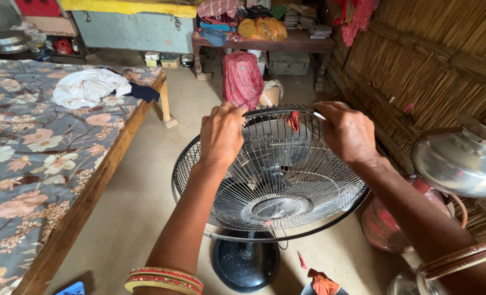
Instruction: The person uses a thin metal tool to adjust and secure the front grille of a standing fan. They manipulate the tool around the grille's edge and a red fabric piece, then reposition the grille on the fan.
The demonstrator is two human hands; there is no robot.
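Observation:
A pedestal fan stands on a round black base (246, 265) in front of me. Its wire front grille (286, 186) is tilted up toward me, with a black rim band around it. My left hand (221, 134) grips the top rim of the grille on the left side. My right hand (349, 131) grips the same rim on the right, fingers curled over the wires. A small red piece (293, 120) hangs at the top of the grille between my hands. Both wrists wear red and gold bangles.
A bed with a floral sheet (30, 158) and a white cloth (87, 87) fills the left. A steel pot (458, 161) and a reddish clay pot (385, 224) stand at right by a reed wall. A cluttered bench (265, 41) is at the back.

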